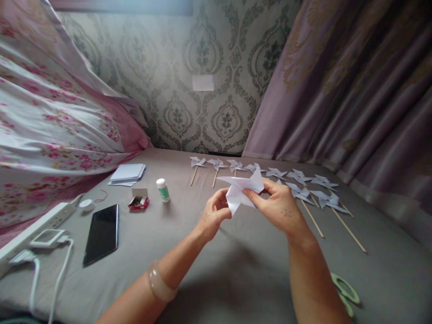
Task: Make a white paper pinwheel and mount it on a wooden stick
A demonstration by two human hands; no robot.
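A white paper pinwheel (241, 191) is held above the grey surface between my two hands, its pointed blades spread. My right hand (278, 202) grips it from the right, thumb pressed on its face near the middle. At its lower left edge, my left hand (216, 213) has its fingers bent and closed on a blade. No stick shows on this pinwheel. Behind it, several finished pinwheels (276, 173) on wooden sticks (312, 219) lie in rows toward the back and right.
A glue stick (163, 191), a small red box (138, 200) and a stack of white paper (127, 173) are left of my hands. Farther left lie a black phone (101, 235), a power strip (37, 231) and cables. Green-handled scissors (347, 290) lie beside my right forearm.
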